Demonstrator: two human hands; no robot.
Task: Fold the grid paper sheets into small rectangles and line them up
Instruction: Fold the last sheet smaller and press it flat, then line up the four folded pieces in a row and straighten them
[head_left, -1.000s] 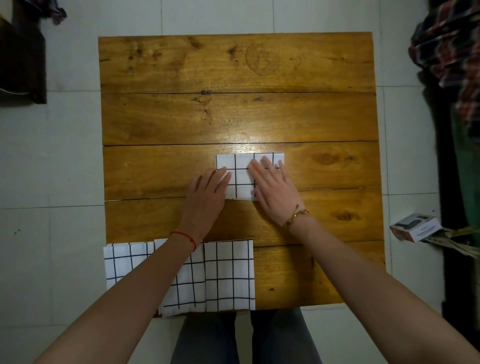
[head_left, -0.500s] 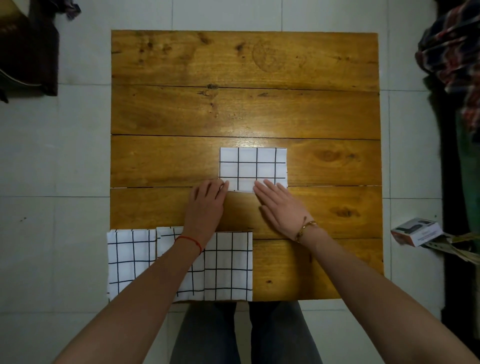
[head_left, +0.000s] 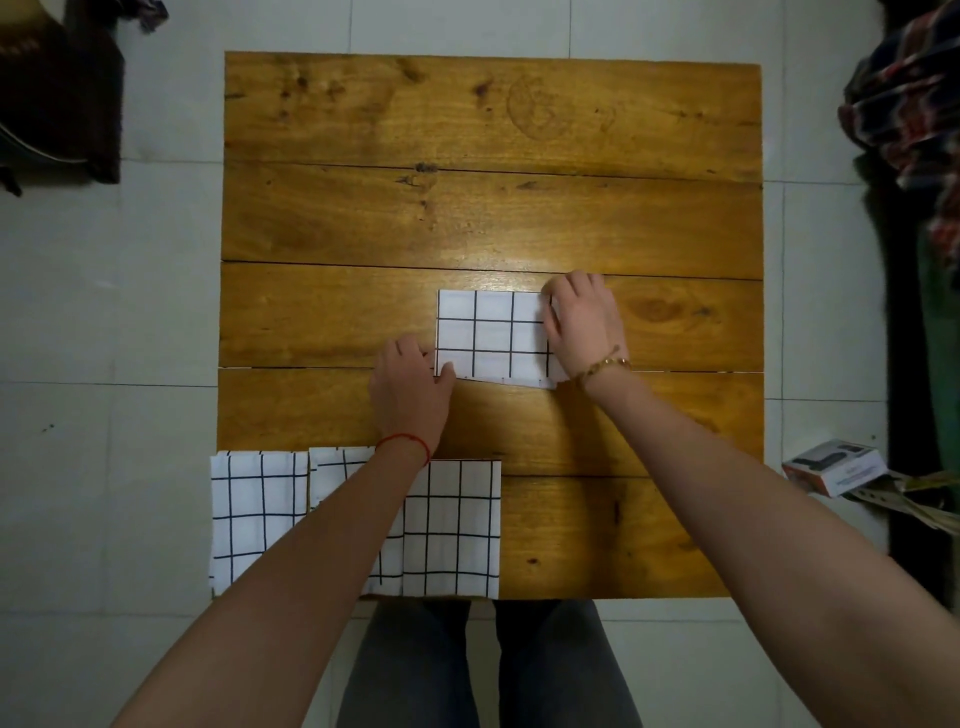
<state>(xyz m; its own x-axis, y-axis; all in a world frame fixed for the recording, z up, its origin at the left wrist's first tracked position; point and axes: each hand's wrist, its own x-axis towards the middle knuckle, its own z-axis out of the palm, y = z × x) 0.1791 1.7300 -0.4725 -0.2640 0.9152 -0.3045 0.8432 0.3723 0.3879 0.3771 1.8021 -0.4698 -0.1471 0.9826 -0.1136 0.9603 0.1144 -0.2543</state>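
sheet (head_left: 491, 338): folded grid paper, mid-table (head_left: 363, 218), near edge slightly lifted
left hand (head_left: 410, 387): pinches sheet's near-left corner, fingers curled
right hand (head_left: 584, 325): grips sheet's right edge, fingers curled over far-right corner
stack (head_left: 452, 530): grid sheets at table's near-left edge, partly under left forearm
box (head_left: 834, 467): on floor, right of table

The folded sheet (head_left: 493, 338) lies mid-table (head_left: 363, 218), between the left hand (head_left: 410, 389) and right hand (head_left: 584, 325); three sheets (head_left: 452, 530) lie side by side at the near-left edge.
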